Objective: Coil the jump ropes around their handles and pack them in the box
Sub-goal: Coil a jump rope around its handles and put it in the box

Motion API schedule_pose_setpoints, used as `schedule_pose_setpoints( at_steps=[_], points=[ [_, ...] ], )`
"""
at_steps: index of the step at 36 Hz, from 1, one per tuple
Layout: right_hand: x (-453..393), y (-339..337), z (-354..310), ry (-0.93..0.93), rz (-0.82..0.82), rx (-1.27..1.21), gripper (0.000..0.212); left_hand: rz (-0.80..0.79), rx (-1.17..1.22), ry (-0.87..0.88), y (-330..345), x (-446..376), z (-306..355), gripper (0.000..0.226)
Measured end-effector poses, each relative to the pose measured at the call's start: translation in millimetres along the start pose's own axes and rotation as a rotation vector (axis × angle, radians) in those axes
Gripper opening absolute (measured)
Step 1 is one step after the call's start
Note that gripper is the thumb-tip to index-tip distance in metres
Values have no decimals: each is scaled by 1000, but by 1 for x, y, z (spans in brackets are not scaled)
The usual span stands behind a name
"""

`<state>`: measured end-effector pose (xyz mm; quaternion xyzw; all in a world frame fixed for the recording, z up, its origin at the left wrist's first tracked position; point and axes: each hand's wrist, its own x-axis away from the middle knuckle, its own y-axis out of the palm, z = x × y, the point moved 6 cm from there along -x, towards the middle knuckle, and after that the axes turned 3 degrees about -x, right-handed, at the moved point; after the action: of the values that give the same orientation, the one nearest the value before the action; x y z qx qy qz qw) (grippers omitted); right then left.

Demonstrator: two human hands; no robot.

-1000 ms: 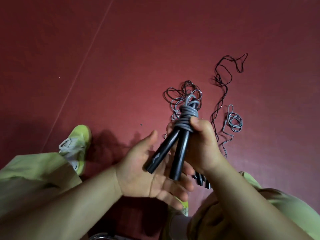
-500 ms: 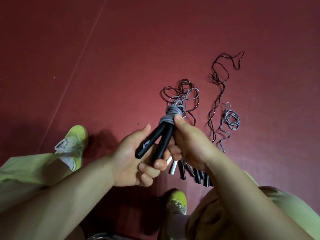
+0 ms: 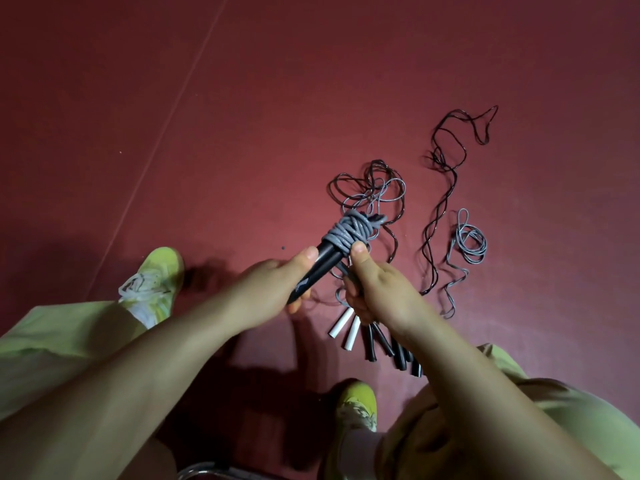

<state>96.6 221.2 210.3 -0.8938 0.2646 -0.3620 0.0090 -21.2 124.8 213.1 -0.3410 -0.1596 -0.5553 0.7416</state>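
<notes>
While gripped by both hands, left hand (image 3: 266, 289) round the black handles (image 3: 318, 268), right hand (image 3: 377, 289) pinching beside the grey coiled rope (image 3: 349, 232). White logo on one handle, unreadable. Beyond and right of hands: loose ropes (image 3: 446, 188) on red floor (image 3: 242, 116). Beneath right hand: spare handles (image 3: 349, 329).

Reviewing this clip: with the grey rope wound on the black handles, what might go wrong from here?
1. The grey coil looks bunched near the tips of the black handles; it may slip off if the left hand or right hand eases.
2. Loose ropes on the floor overlap and could tangle.
</notes>
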Motion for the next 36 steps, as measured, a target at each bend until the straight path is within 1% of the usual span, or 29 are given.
schedule_pose_setpoints(
  at_steps=[3,5,7,10,15,17,19,21,22,23,24,25,26,28,29,30,32,33,34,36],
  points=[
    [3,2,-1,37,-27,-42,62,32,-212,-28,-6,-3,-6,78],
    [6,5,0,84,-59,-65,64,23,-262,-64,-9,-4,-10,81],
    [7,7,3,112,-74,-80,68,23,-305,-76,-10,-4,-9,72],
    [5,7,6,124,-71,-98,75,55,-332,-55,-10,-2,-5,56],
    [3,9,8,186,-55,-177,63,69,-275,-31,-12,4,-1,41],
    [4,10,5,180,-67,-205,56,50,-267,-24,-11,5,0,42],
    [5,10,2,161,-66,-223,49,28,-281,-24,-11,3,0,53],
    [5,10,-3,115,-51,-250,43,-30,-251,-15,-9,3,-1,60],
    [4,9,-5,77,-48,-268,41,-85,-180,-4,-5,3,-1,63],
    [4,9,-8,36,-49,-280,38,-161,-55,1,1,5,-1,67],
    [3,8,-11,3,-55,-307,36,-259,121,-10,7,9,1,68],
    [3,8,-13,-20,-60,-352,34,-383,310,-52,15,14,3,63],
    [3,8,-16,-48,-72,-401,33,-524,488,-107,23,20,5,62],
    [5,9,-24,-115,-109,-477,36,-810,787,-156,38,34,12,83],
    [7,9,-29,-136,-124,-524,40,-916,929,-139,43,40,18,90],
    [8,9,-33,-143,-128,-577,40,-997,1067,-115,46,44,24,90],
    [9,7,-37,-162,-109,-547,39,-1066,1284,-103,47,51,33,85],
    [10,8,-39,-168,-98,-474,44,-1048,1328,-121,46,53,35,81],
    [10,8,-39,-170,-87,-408,49,-1003,1319,-145,45,54,36,76],
    [14,8,-39,-138,-48,-298,55,-867,1203,-188,38,54,36,71]
  ],
)
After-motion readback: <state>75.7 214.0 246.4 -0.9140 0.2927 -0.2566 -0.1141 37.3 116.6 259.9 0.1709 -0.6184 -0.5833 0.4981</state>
